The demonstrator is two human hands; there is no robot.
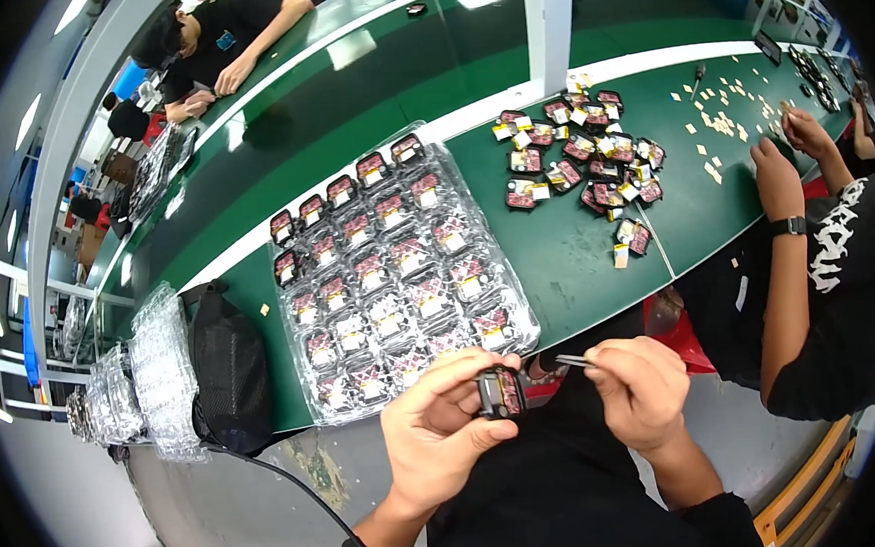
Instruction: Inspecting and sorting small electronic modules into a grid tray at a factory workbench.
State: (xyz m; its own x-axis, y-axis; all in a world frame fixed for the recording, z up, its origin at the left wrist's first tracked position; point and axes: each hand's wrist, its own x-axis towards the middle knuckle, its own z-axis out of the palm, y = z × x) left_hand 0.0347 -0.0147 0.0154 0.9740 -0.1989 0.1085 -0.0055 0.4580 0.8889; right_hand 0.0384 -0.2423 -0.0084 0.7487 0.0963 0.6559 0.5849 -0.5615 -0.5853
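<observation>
Left hand (435,432): gripping a small black-and-red component (502,391), fingers clamped around it, holding it below the near edge of the green counter (567,256).
Right hand (643,391): pinching thin metal tweezers (574,360), tips pointing toward the component.
Clear plastic tray (398,276): lying on the counter, holding rows of like components.
Loose pile of components (581,154): sitting further right.
Black bag (228,367): resting left of the tray.
</observation>
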